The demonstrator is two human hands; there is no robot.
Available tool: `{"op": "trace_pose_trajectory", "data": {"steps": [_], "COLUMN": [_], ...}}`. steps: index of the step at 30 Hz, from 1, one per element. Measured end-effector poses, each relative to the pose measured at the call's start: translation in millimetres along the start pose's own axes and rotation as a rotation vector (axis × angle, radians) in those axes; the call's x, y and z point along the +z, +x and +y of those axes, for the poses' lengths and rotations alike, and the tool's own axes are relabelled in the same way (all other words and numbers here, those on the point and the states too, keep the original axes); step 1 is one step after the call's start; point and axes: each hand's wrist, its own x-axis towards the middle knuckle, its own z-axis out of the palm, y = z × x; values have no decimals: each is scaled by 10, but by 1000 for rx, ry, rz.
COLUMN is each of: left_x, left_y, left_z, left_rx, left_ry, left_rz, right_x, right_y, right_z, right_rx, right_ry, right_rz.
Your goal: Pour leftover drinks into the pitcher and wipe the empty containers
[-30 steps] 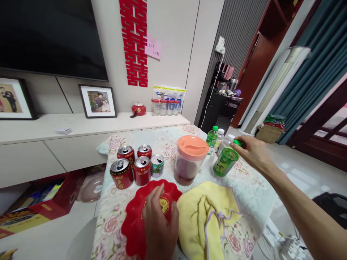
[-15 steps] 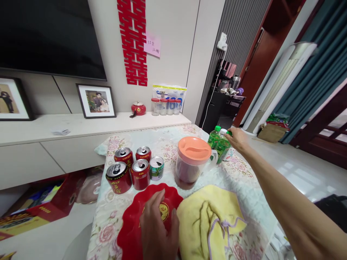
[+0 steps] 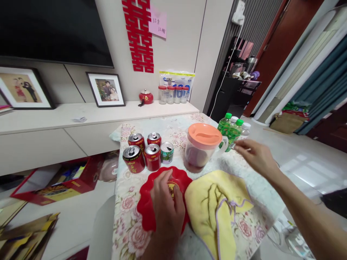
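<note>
My left hand (image 3: 168,200) hovers over a red scalloped plate (image 3: 148,216) with a gold emblem. Its fingers are loosely bent and apart, and nothing shows in them. To the right, my right hand (image 3: 256,157) is in the air just in front of several drink bottles, its fingers loosely curved and empty. A green-capped bottle (image 3: 235,134) stands nearest to it, beside a white-capped clear bottle (image 3: 244,131). Left of the bottles stands a clear pitcher (image 3: 196,157) with an orange lid and some dark liquid. A crumpled yellow cloth (image 3: 206,196) lies against the plate's right side.
Several red drink cans (image 3: 133,160) and a green-and-silver can (image 3: 167,153) stand behind the plate on a floral tablecloth (image 3: 127,206). Beyond is a white cabinet (image 3: 108,117) bearing framed photos, a red pot (image 3: 146,96) and red-lidded jars (image 3: 170,95). A red box (image 3: 59,184) lies at lower left.
My right hand has let go of the green-capped bottle and drawn back toward me; the bottle now stands upright among the others. The left hand stays over the plate. The view has shifted.
</note>
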Motion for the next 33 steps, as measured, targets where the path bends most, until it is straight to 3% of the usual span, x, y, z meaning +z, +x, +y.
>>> {"op": "trace_pose_trajectory", "data": {"steps": [5, 7, 10, 14, 18, 23, 26, 29, 33], "left_x": [-162, -272, -476, -707, -754, -660, -618, -602, -603], "left_y": [151, 193, 189, 37, -183, -317, -351, -388, -417], "left_z": [-1, -28, -123, -337, -521, -633, -687, -730, -754], "left_rx": [-109, -148, -216, -239, -276, -368, -369, -352, -333], "left_ry": [-68, -76, -47, 62, 96, 78, 67, 72, 109], "left_rz": [81, 88, 50, 10, -44, -98, -141, -170, -192], "right_x": [398, 586, 799, 826, 534, 136, 185, 488, 952], "right_y": [-1171, -1450, -1648, -1652, -1562, -1387, -1238, -1120, -1106], "right_z": [-361, -432, -443, -391, -510, -1030, -1387, -1689, -1990], "right_rx": [-216, -227, -211, -210, -143, -141, -296, -410, -292], "right_ry": [113, 88, 98, 273, 457, 557, 491, 428, 346], "right_rz": [-249, -282, -249, -99, 90, 258, 328, 241, -194]}}
